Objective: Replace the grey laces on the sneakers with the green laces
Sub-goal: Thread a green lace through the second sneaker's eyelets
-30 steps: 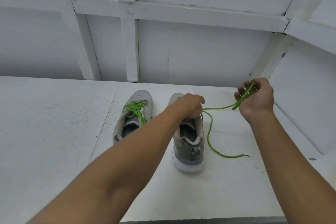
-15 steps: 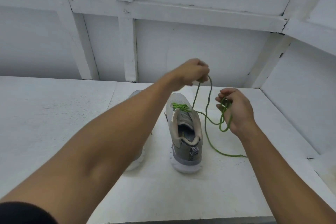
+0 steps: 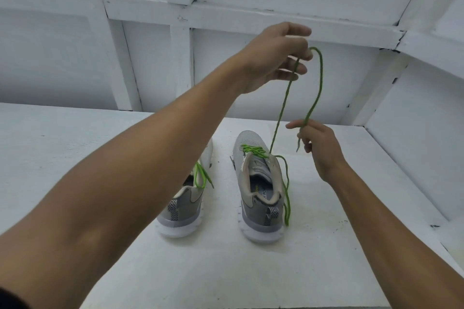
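Head view: your left grip [image 3: 273,55] pinches the thin green cord lace [image 3: 283,105] high above the grey mesh sneaker [image 3: 253,140]; right grip [image 3: 321,148] pinches its tail lower, nearer the shoe.

Two grey sneakers with white soles stand side by side on the table [image 3: 326,271], heels toward me. Green loops [image 3: 200,175] hang at the left sneaker [image 3: 183,211]. The right sneaker [image 3: 258,198] is criss-crossed with a green lace [image 3: 282,108]. One end trails down its outer side. The other rises to the left grip [image 3: 273,57], arches over, and drops into the pinching right grip [image 3: 319,143].
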`<state>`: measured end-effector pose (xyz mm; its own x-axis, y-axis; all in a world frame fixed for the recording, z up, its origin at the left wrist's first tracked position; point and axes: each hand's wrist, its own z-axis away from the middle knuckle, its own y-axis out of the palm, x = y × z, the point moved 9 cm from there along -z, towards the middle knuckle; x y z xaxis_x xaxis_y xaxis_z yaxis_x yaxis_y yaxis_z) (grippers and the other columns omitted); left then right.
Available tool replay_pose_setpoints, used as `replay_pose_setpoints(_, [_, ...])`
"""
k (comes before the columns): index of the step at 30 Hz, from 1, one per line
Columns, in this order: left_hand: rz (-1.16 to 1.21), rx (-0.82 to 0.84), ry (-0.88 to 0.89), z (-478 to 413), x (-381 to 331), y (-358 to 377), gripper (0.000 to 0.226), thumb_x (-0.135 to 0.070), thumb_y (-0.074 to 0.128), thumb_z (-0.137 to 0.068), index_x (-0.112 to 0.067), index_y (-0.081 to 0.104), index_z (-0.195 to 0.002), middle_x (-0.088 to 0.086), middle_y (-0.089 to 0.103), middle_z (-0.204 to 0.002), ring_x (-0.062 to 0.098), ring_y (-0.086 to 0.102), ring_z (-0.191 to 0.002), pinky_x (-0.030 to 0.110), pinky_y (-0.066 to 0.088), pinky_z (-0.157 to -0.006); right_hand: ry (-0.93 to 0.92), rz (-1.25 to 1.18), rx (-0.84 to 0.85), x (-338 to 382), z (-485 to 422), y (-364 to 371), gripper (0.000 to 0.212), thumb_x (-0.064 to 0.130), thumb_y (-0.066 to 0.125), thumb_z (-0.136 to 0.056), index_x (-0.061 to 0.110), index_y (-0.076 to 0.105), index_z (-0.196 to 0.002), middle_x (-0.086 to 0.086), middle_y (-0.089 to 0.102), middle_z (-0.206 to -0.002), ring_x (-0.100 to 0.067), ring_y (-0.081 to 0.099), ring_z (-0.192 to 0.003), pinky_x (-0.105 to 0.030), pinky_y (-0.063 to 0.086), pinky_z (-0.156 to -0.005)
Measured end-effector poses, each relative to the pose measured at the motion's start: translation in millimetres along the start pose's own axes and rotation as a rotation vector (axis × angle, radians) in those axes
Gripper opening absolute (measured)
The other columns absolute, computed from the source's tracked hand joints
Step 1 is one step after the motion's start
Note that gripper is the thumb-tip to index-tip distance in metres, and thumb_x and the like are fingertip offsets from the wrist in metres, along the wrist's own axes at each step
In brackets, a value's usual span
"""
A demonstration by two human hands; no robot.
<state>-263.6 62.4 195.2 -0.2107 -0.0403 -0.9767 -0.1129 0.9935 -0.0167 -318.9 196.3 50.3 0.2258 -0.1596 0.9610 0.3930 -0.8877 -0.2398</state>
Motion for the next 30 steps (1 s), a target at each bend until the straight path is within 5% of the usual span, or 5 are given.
replay_pose_setpoints(6, [0.046, -0.017, 0.054, 6, -17, -4, 0.037, -0.002, 0.054, -0.090, -0.009, 0.052, -0.126, 0.008, 0.063, -0.089, 0.020, 0.062, -0.071, 0.032, 0.052, -0.072, 0.124, 0.260, 0.071, -16, -8, -8, 0.034, 0.039, 0.053, -0.097, 0.012, 0.072, -0.085, 0.006, 0.052, -0.061, -0.013, 0.043, -0.054, -0.026, 0.037, -0.057])
replay_pose_setpoints(14, [-0.242, 0.192, 0.078, 61, -6, 30, 0.025, 0.001, 0.055, -0.090, -0.009, 0.060, -0.113, -0.002, 0.071, -0.082, 0.019, 0.069, -0.079, 0.033, 0.052, -0.077, 0.334, -0.050, 0.115, -25, -22, -31, 0.031, 0.007, 0.039, -0.100, -0.002, 0.056, -0.124, -0.015, 0.067, -0.116, -0.026, 0.069, -0.095, -0.034, 0.054, -0.081])
replay_pose_setpoints(20, [-0.920, 0.551, 0.031, 124, 38, 92, 0.057, -0.037, 0.065, -0.090, -0.035, 0.042, -0.143, -0.016, 0.056, -0.136, -0.004, 0.051, -0.118, 0.012, 0.036, -0.098, 0.270, -0.235, 0.023, 11, -41, -39, 0.029, 0.019, 0.040, -0.105, 0.003, 0.058, -0.089, -0.010, 0.062, -0.073, -0.012, 0.065, -0.053, -0.021, 0.055, -0.054])
replay_pose_setpoints(26, [-0.685, -0.363, -0.166, 123, 91, -6, 0.024, -0.020, 0.049, -0.096, -0.022, 0.063, -0.115, -0.007, 0.064, -0.113, 0.010, 0.059, -0.098, 0.024, 0.042, -0.082, 0.113, 0.046, 0.108, 32, -38, -23, 0.016, 0.012, 0.043, -0.103, 0.015, 0.051, -0.117, -0.010, 0.069, -0.089, -0.014, 0.047, -0.045, -0.021, 0.034, -0.040])
replay_pose_setpoints(30, [-0.547, -0.547, -0.335, 137, 162, -29, 0.023, -0.037, 0.052, -0.095, -0.018, 0.057, -0.106, 0.001, 0.061, -0.106, 0.018, 0.059, -0.096, 0.029, 0.043, -0.078, 0.039, 0.239, 0.159, 26, -22, 8, 0.005, 0.013, 0.052, -0.097, 0.010, 0.054, -0.094, -0.005, 0.074, -0.085, -0.016, 0.052, -0.049, -0.028, 0.035, -0.050])
